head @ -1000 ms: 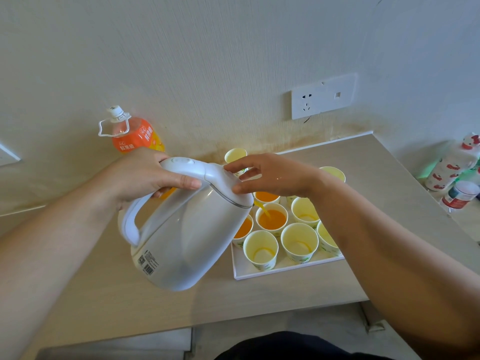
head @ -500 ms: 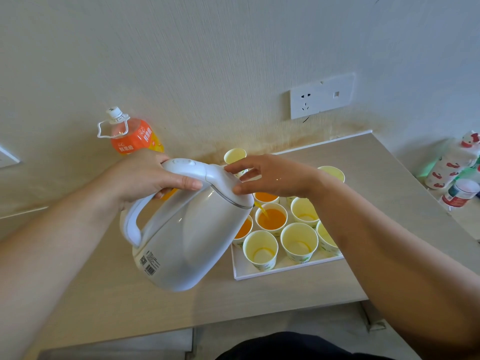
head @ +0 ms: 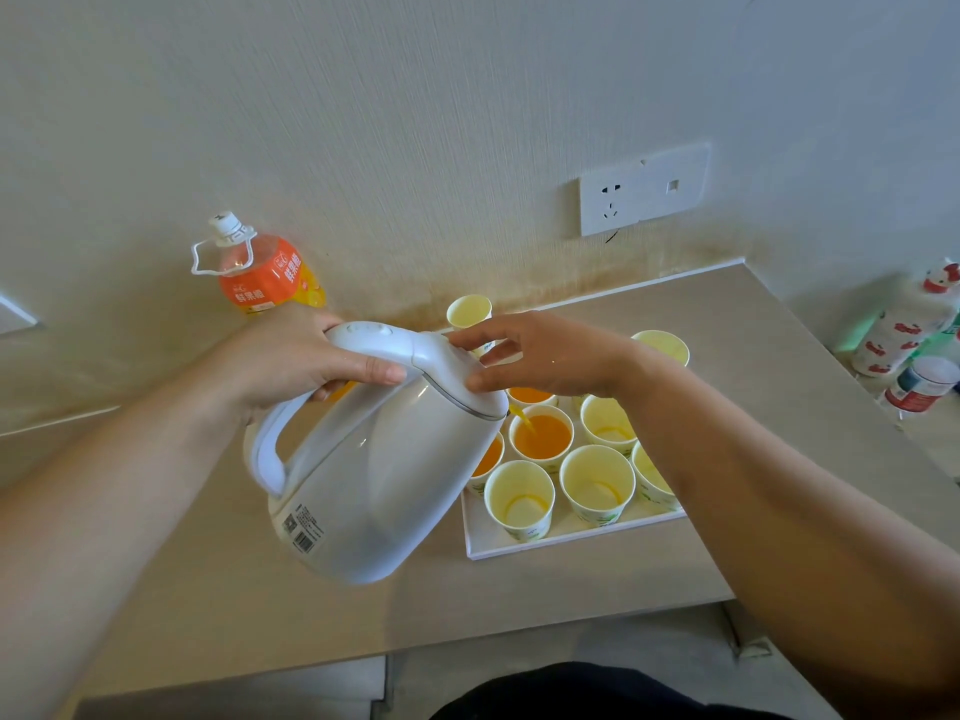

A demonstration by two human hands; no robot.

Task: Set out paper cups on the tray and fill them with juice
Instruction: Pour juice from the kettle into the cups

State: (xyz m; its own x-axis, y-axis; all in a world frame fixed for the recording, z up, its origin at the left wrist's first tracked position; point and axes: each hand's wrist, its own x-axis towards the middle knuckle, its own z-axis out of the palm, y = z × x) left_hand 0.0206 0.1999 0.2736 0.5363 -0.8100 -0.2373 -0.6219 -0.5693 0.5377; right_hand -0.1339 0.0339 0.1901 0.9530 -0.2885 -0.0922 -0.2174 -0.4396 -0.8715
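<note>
The cup (head: 541, 434) in the middle of the tray (head: 519, 543) is being filled right now, a thin stream of juice (head: 525, 422) running into it from the tilted kettle (head: 374, 470). It looks nearly full already, so spillover is probably the thing to watch. Paper cups like these are likely light and squashy, easily tipped or crushed, so they'd best be taken low around the wall with a soft pinch, not by the rim. Two neighbours hold juice too; the front ones (head: 519, 498) are seen with barely a trace at the bottom. The kettle handle is wrapped tight by the left hand (head: 306, 361), while the lid is steadied by the right hand (head: 540, 356), fingers spread and resting on top, not clenched. Two more cups sit off the tray on the table (head: 779, 381), and a juice bottle (head: 265, 275) is parked by the wall.
</note>
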